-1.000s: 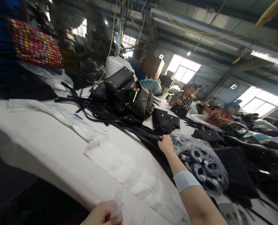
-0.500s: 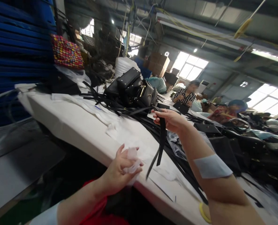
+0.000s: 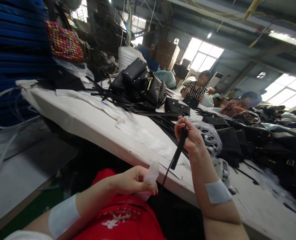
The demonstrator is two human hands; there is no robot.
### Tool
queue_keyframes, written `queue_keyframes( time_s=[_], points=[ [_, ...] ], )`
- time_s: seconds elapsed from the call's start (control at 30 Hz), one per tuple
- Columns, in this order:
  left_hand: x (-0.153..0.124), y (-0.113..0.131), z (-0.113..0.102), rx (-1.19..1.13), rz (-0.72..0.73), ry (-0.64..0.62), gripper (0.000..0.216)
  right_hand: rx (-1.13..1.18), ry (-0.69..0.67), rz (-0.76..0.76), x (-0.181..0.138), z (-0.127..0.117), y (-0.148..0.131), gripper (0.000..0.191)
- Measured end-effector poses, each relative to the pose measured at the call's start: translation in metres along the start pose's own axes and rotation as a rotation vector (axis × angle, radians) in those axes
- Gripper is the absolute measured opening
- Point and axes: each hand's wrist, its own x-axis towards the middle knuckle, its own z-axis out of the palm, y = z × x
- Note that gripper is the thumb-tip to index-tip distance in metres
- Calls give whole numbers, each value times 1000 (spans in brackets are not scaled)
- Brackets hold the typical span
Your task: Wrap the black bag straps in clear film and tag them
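My right hand [image 3: 189, 135] is closed around a black strap [image 3: 179, 151], raised over the table's near side. The strap's lower part hangs down past the table edge, and its thin end comes close to my left hand [image 3: 143, 180]. A crumpled piece of thin white paper or cloth [image 3: 151, 172] is gripped between the fingers and thumb of my left hand, in front of my red apron [image 3: 123, 216]. Whether the left fingers also touch the strap's tip I cannot tell. More black straps [image 3: 160, 120] lie in a long bundle on the white-covered table [image 3: 93, 125].
Black handbags [image 3: 135, 83] are piled at the back of the table. A clear plastic bag [image 3: 210, 135] lies beyond my right wrist, with more black bags [image 3: 262, 143] to the right. A person in a striped top [image 3: 196, 90] works across the table. Blue slats [image 3: 15, 60] stand left.
My right hand has moved right with the strap, its fingers curled tighter. My left hand has gone lower and closed from spread fingers onto the white piece. The view has shifted downward.
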Motion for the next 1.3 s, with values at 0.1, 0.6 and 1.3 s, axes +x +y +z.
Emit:
queue_keyframes(
  time_s=[0.1,0.6,1.3],
  points=[
    [3,-21,2,-14,-38,40,43,53,-5,-103,-21,-35,-6,7],
    [15,-33,17,196,24,-30,37,-175,251,-234,-40,-74,99,40],
    [-6,-29,4,543,81,141,41,-407,272,196,-64,-147,108,43]
  ],
)
